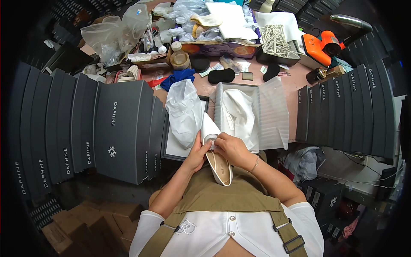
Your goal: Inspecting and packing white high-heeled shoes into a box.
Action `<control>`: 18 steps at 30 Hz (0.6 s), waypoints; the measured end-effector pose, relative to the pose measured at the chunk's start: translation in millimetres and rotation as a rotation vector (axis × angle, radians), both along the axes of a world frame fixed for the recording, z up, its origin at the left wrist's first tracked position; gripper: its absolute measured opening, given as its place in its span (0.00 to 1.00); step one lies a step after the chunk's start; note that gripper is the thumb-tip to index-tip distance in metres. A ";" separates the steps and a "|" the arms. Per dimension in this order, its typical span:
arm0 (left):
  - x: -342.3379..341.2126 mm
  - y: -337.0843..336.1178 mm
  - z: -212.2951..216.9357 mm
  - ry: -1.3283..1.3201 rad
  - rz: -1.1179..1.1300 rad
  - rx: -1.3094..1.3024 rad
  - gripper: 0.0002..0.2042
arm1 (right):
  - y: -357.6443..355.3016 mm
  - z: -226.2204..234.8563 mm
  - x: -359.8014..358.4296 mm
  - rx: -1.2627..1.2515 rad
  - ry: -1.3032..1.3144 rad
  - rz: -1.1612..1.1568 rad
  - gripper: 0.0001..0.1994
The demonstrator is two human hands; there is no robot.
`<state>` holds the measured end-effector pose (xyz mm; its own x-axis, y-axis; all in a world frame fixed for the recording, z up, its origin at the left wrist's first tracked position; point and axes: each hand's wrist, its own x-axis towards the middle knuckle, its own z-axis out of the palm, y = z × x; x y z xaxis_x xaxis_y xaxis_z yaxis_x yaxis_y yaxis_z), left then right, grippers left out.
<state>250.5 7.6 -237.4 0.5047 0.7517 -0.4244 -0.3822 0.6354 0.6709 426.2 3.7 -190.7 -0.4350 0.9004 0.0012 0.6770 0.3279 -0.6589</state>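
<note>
A white pointed-toe shoe (221,170) with a beige insole is held over my lap, its toe pointing away from me and its heel toward me. My left hand (197,154) is closed around its left side, the thumb near the opening. The fingers of my right hand (233,149) are bent and pressed together at the shoe's opening; whether they also pinch something small is hidden. Just beyond the shoe, white tissue paper (185,113) lies bunched in an open dark box (170,150). Beside it is another open box (219,92) with white cloth-like wrapping (238,112) inside.
A ribbed translucent sheet (274,112) spreads right of the open boxes. Dark shoe boxes stand in rows at left (122,128) and right (342,109). Farther back are a tray of white sticks (274,40), an orange tool (316,49), a tape roll (180,61) and black pads (221,76).
</note>
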 end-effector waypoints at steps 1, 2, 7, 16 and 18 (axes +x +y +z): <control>0.6 -0.3 2.6 -0.001 0.010 0.013 0.36 | 1.6 1.9 -0.5 0.010 -0.052 -0.029 0.13; -0.3 0.0 4.0 -0.004 0.001 -0.006 0.37 | 4.2 3.7 -1.8 0.020 -0.104 -0.056 0.15; -3.2 5.8 10.0 -0.004 -0.049 0.035 0.39 | 13.3 4.7 -9.4 -0.007 -0.101 -0.207 0.40; 13.5 7.2 13.4 -0.065 -0.045 0.120 0.37 | 25.7 -7.6 8.9 -0.124 0.227 -0.316 0.24; 14.0 11.4 34.2 -0.102 -0.075 0.125 0.36 | 29.6 6.9 11.1 -0.049 0.308 -0.326 0.23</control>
